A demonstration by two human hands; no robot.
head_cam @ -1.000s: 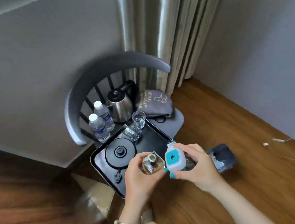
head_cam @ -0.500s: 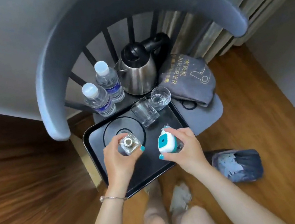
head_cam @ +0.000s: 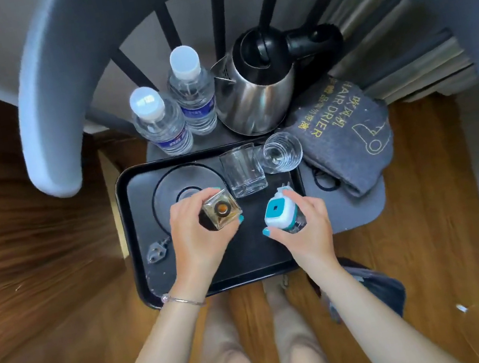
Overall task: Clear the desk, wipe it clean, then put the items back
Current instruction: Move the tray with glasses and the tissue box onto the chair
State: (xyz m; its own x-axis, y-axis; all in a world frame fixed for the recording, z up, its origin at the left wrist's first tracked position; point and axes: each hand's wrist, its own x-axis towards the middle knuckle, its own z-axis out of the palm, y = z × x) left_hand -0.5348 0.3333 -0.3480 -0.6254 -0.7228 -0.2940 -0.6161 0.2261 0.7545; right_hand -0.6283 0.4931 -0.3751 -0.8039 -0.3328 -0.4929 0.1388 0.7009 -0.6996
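My left hand (head_cam: 199,242) grips a small square glass perfume bottle (head_cam: 221,211) over the black tray (head_cam: 135,230) on the chair seat. My right hand (head_cam: 306,230) holds a white and teal plug-in device (head_cam: 278,211) with its metal prongs pointing away, low over the tray's right part. On the tray lie a round black kettle base (head_cam: 166,190) with its plug (head_cam: 155,252) and two empty glasses (head_cam: 242,169), one of them lying on its side (head_cam: 282,152).
Behind the tray stand two water bottles (head_cam: 163,121) and a steel kettle (head_cam: 260,89). A grey hair-drier bag (head_cam: 347,131) lies on the grey chair seat (head_cam: 360,208), under the curved backrest (head_cam: 44,119). A lined bin (head_cam: 376,288) stands on the wooden floor by my legs.
I have leaned in over the chair, so the tray fills more of the view. Both hands have lowered with the perfume bottle and the plug-in device toward the tray.
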